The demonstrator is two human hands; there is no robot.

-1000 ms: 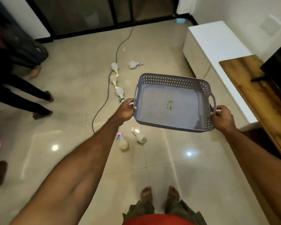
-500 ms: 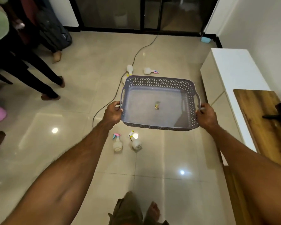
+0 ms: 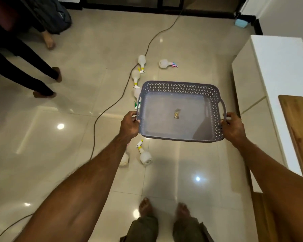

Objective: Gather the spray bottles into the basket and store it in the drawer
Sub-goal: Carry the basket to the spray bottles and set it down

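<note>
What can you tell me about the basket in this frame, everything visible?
The basket is a shallow, rectangular, grey-lilac tray that looks like plastic, with perforated walls, a solid floor and a loop handle at each short end. It is held in the air above the tiled floor, roughly level. The left hand grips the left handle and the right hand the right one. Inside lies only a small brownish scrap; no bottles yet.

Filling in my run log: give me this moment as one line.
phase: carrying | left hand: grips basket handle | right hand: grips other handle | spray bottles: on floor, none in basket
</note>
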